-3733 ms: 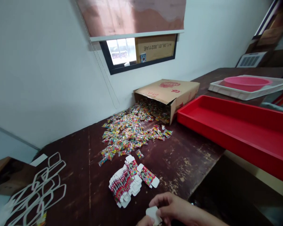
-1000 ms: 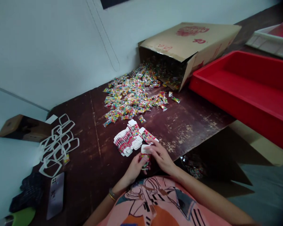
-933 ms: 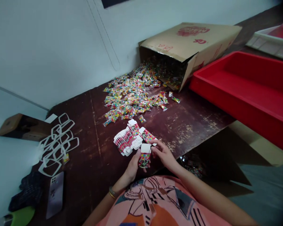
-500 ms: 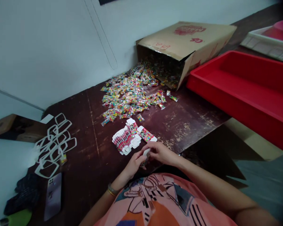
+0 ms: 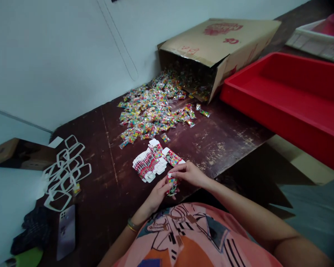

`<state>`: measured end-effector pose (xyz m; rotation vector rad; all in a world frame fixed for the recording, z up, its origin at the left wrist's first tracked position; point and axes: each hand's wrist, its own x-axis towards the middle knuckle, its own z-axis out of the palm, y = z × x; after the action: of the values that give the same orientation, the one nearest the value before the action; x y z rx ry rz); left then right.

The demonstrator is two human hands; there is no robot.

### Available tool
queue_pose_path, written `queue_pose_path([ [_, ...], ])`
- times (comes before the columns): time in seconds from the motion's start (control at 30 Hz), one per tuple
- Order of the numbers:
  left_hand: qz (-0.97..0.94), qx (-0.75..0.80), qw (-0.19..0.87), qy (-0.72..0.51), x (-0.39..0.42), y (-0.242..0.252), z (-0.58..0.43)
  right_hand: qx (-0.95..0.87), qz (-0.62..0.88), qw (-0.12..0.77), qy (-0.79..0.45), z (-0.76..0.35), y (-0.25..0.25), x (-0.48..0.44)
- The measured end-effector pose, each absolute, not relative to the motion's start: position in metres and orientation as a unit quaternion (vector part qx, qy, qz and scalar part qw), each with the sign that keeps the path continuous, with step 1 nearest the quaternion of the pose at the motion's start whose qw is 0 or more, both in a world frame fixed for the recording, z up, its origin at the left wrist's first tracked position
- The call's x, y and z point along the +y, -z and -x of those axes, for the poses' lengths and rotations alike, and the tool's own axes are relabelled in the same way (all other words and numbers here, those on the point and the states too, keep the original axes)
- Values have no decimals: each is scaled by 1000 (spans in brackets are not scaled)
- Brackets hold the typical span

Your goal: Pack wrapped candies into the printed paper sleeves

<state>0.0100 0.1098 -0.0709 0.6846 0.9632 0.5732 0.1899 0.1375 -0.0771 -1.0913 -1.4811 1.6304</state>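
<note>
Both my hands hold a small red printed carton (image 5: 172, 184) just over the near edge of the dark wooden table (image 5: 225, 137). My left hand (image 5: 158, 193) grips its lower part from the left. My right hand (image 5: 189, 173) pinches its top end, fingers curled. Just beyond my hands lies a fanned stack of flat red-and-white carton blanks (image 5: 151, 162). Further back, a heap of small colourful candy packets (image 5: 156, 111) spills from a cardboard box (image 5: 219, 40) lying on its side against the wall.
A long red tray (image 5: 289, 96) sits on the right, with a white tray (image 5: 314, 40) behind it. White cut-out card frames (image 5: 66, 170) lie at the left. A phone (image 5: 64, 231), dark gloves (image 5: 33, 231) and a green object (image 5: 28, 257) rest at the near left.
The carton's white top flap, standing up about a second ago, is now pressed down under my right fingers. The view has dropped from the window to the table.
</note>
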Motion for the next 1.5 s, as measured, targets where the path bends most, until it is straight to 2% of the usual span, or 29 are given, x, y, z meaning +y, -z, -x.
queue_pose_path([
  [0.1, -314, 468, 787, -252, 108, 70, -14, -640, 420, 381, -519, -189, 79, 124],
  [0.17, -307, 450, 805, -236, 105, 71, -18, -640, 428, 381, -512, -200, 75, 117],
  [0.3, -347, 401, 824, -197, 104, 73, -20, -639, 444, 306, -549, -259, 52, 116],
  [0.4, -374, 448, 786, -204, 108, 74, -10, -715, 467, 226, -468, -288, 41, 126],
  [0.6, -336, 499, 751, -272, 113, 75, 8, -779, 525, 241, -245, -212, 95, 154],
  [0.73, -323, 505, 748, -287, 110, 72, 9, -769, 565, 236, -183, -182, 115, 157],
  [0.83, -292, 466, 757, -352, 112, 73, 0, -779, 526, 275, -203, -181, 101, 133],
  [1.0, -263, 447, 744, -422, 115, 77, -19, -790, 415, 327, -311, -179, 68, 102],
  [1.07, -275, 481, 735, -392, 111, 76, -20, -778, 421, 343, -317, -181, 61, 108],
  [1.13, -308, 498, 748, -312, 106, 74, -19, -783, 416, 342, -313, -184, 57, 118],
  [1.23, -351, 489, 771, -206, 101, 69, -16, -775, 389, 330, -372, -183, 56, 125],
  [1.33, -380, 489, 762, -190, 105, 61, -13, -763, 376, 295, -436, -185, 54, 126],
  [1.5, -443, 374, 804, -133, 116, 52, -12, -744, 264, 244, -564, -204, 44, 140],
])
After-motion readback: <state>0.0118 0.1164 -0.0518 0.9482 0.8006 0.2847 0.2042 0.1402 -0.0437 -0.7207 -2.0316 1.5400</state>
